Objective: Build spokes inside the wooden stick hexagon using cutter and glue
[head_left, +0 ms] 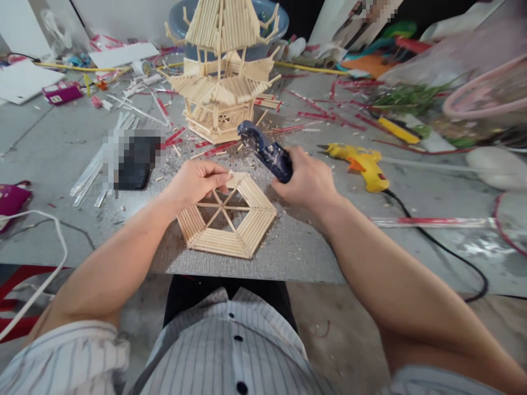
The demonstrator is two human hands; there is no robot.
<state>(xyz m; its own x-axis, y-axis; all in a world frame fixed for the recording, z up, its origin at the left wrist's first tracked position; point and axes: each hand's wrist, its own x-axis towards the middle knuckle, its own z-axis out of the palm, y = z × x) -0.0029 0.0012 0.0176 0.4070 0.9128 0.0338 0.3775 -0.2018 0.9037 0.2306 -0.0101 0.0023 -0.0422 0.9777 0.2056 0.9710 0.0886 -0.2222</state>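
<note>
Your left hand point(193, 184), pinched together, overlies the hexagonal frame point(256, 225). Right of it, your right hand point(308, 178) clasps a blue tool point(276, 160).

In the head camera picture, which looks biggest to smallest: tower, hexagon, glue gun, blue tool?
1. Tower
2. Hexagon
3. Glue gun and blue tool: too alike to rank, and the right hand hides part of the tool.
</note>
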